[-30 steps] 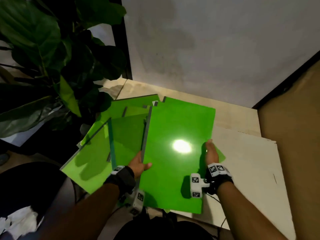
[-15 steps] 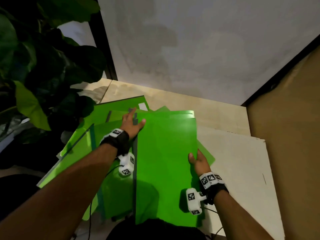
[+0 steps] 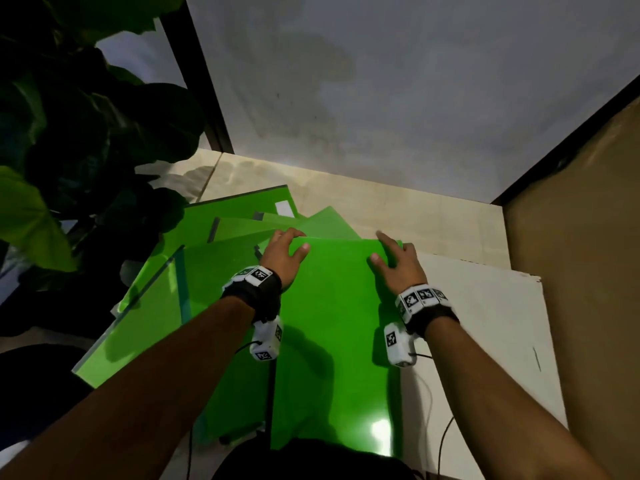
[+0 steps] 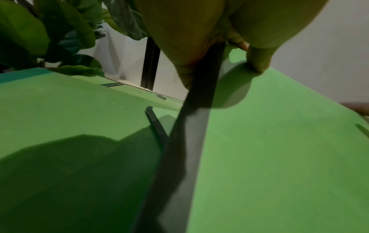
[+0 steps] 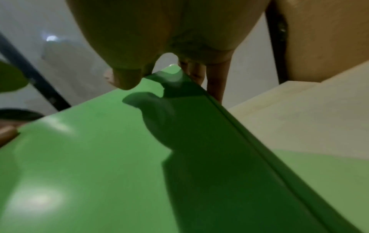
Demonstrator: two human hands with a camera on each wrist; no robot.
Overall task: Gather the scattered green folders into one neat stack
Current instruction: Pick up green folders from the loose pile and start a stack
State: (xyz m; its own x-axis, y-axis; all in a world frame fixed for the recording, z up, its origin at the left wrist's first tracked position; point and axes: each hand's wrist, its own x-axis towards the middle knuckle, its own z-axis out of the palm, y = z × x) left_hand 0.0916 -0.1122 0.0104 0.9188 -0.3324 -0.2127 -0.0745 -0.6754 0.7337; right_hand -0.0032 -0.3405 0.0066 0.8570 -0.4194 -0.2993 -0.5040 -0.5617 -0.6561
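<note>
Both hands grip the top folder's far corners

Left hand [image 3: 282, 252] and right hand [image 3: 398, 263] pinch the top folder [image 3: 336, 341] — thumbs on top; fanned green folders [image 3: 166, 306] at 9 o'clock, plant [image 3: 86, 140] crowding 10 o'clock, board [image 3: 485, 323] underneath.

Top folder [image 3: 332, 327] atop fanned folders [image 3: 166, 306] on table [image 3: 485, 306]; plant [image 3: 69, 133] left

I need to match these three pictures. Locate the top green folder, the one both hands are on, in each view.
Head: top green folder fills the lower centre, hands at its far corners.
Left wrist: the right half, beyond the dark spine.
Right wrist: the left and centre.
Shared landmark: the white wall behind.
</note>
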